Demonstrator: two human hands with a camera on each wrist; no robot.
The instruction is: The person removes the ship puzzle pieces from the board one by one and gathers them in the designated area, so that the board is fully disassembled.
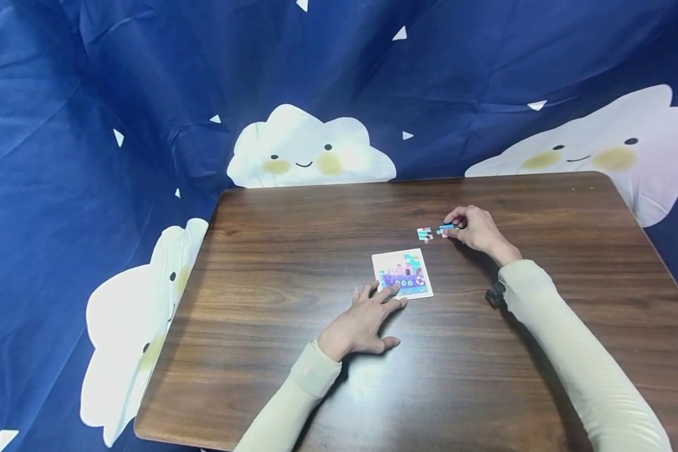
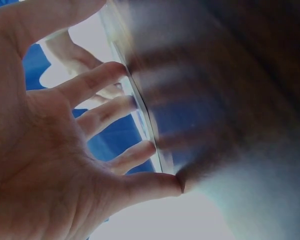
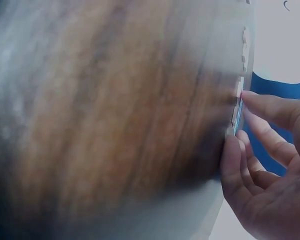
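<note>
In the head view, the right hand (image 1: 480,232) pinches a small puzzle piece (image 1: 446,230) between thumb and fingers, low over the far side of the brown table (image 1: 282,251). The piece looks light, thin and stiff, probably card, so a light grip at its edges should do; its narrow knobs could bend. Another loose piece (image 1: 425,234) lies just beside it, between it and the picture puzzle (image 1: 427,284). The left hand (image 1: 367,323) is spread flat, gripping nothing, its fingertips covering the puzzle's near left part. In the left wrist view, those fingers, straight and apart, meet the puzzle's thin edge. In the right wrist view, thumb and finger hold the piece nearly edge-on, hiding its printed face; whether it touches the table I cannot tell.
</note>
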